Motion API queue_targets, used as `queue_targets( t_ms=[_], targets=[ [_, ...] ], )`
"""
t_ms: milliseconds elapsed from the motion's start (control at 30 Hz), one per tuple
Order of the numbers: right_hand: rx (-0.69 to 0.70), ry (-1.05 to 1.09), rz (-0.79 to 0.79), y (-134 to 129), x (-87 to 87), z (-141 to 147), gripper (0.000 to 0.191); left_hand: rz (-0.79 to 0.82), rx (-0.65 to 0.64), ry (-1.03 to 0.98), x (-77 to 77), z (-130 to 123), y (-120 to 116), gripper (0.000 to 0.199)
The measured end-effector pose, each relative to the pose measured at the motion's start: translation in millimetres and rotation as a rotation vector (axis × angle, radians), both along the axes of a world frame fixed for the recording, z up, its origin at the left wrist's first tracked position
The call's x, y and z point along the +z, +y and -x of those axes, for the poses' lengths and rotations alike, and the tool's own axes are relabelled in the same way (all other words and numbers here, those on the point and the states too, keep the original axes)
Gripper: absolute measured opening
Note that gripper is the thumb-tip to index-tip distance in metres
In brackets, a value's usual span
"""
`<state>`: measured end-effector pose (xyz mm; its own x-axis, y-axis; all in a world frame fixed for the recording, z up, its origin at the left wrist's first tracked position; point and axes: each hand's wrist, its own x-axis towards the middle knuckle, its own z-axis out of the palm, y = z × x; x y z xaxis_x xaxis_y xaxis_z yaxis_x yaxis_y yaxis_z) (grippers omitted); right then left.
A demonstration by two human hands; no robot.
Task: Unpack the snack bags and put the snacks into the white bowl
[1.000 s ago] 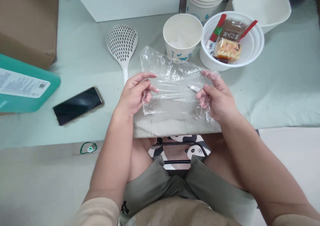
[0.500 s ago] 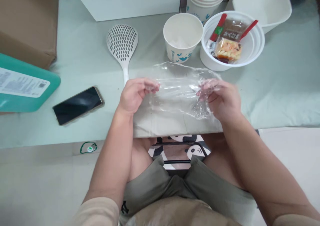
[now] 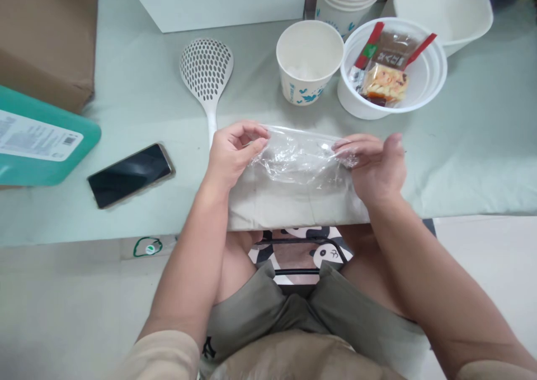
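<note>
A thin, crumpled clear plastic bag [image 3: 300, 155] stretches between my two hands just above the near part of the table. My left hand [image 3: 235, 150] pinches its left end between thumb and fingers. At the other end, my right hand [image 3: 375, 164] has its fingers stretched out against the plastic, thumb raised and apart from them. The film covers some of the right fingertips. Behind my left wrist, a white slotted skimmer [image 3: 207, 69] lies with the end of its handle hidden by that hand.
Beyond the bag stand a paper cup [image 3: 308, 61], stacked cups [image 3: 350, 8], a white bowl [image 3: 428, 89] of wrapped snacks and a square white container [image 3: 444, 10]. Leftward are a phone [image 3: 131, 176], a green bottle [image 3: 46, 139] and a cardboard box [image 3: 46, 38]. A white box [image 3: 222, 2] stands behind.
The bag has gone from spread out to a narrower, bunched strip with a straight upper edge. My right thumb has lifted away from the fingers; my left hand still grips its end.
</note>
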<state>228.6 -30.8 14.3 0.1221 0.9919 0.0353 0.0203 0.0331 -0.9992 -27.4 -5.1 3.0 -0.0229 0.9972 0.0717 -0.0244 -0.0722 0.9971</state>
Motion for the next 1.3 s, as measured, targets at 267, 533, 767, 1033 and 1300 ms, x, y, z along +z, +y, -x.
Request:
queue_targets(
  t_ms=[267, 533, 767, 1033, 1300],
  targets=[
    [-0.002, 0.145, -0.014, 11.1, -17.6, -5.4, 0.02, -0.032, -0.195, -0.107, -14.3, 12.0, 6.3, 0.057],
    [0.172, 0.172, 0.1, 15.3, -35.4, -19.4, 0.07, -0.035, -0.136, -0.158, -22.7, 21.9, 12.7, 0.075],
    [0.259, 0.287, 0.333, 5.3, -21.5, -7.2, 0.091, 0.036, -0.086, -0.21, -14.9, 25.9, 10.3, 0.077],
    [0.313, 0.291, 0.496, 2.8, -7.4, -1.7, 0.111, 0.049, -0.036, -0.239, -3.7, 20.9, 6.1, 0.077],
    [0.2, 0.278, 0.371, 6.7, -1.2, 1.9, 0.035, 0.126, 0.057, -0.231, 3.1, 15.5, 6.1, 0.06]
  ],
)
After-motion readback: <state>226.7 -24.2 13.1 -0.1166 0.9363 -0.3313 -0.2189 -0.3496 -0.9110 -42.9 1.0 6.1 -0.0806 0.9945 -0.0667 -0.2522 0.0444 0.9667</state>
